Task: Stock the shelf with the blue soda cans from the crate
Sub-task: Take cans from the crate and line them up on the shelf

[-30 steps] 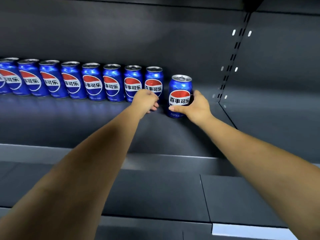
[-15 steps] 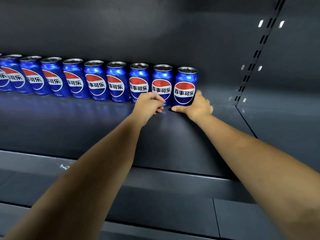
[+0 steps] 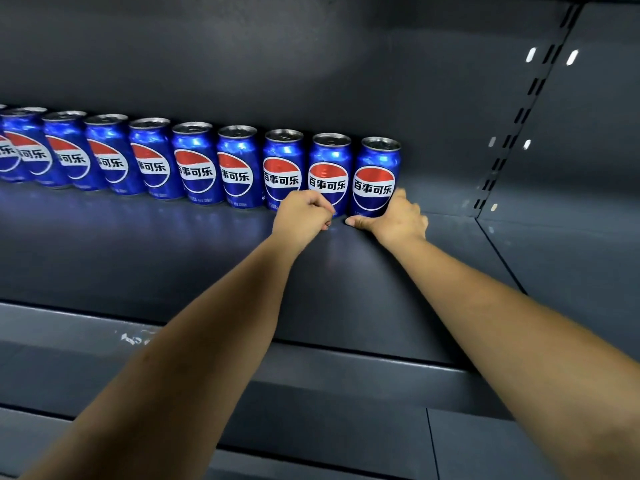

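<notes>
Several blue soda cans [image 3: 197, 164] stand upright in a row along the back of a dark shelf [image 3: 173, 254]. The rightmost can [image 3: 375, 174] closes the row, touching its neighbour. My right hand [image 3: 398, 221] grips this can low down, thumb across the front of its base and fingers round its right side. My left hand [image 3: 301, 218] is curled into a fist on the shelf just in front of the second can from the right and holds nothing. The crate is out of view.
Bare shelf runs to the right of the last can up to a slotted upright [image 3: 519, 116]. Beyond it lies another shelf bay [image 3: 571, 271]. A lower shelf [image 3: 311, 427] sits below the front lip. The back wall is close behind the cans.
My right hand has pushed the can back and left from the shelf's middle into the end of the row. My left hand has stayed curled in front of the row.
</notes>
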